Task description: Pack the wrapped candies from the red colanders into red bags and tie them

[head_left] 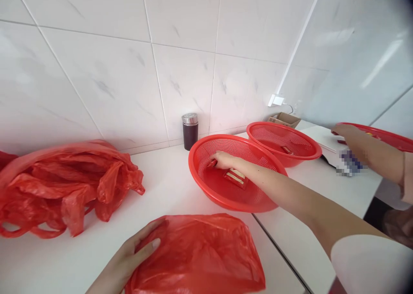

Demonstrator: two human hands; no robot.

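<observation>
My left hand grips the left edge of a red plastic bag, thumb on top and the other fingers partly hidden by the film. The bag lies bulging on the white table at the front. My right hand reaches down inside a red perforated plastic basket, its fingers closed on a small red packet. Beside that hand, on the basket floor, lies a red packet with cream-coloured bands, partly behind my forearm.
A heap of red plastic bags covers the table's left side. Against the tiled wall stands a dark cup with a silver lid. Further right are a second red basket, a cardboard box and another person's arm near a third basket.
</observation>
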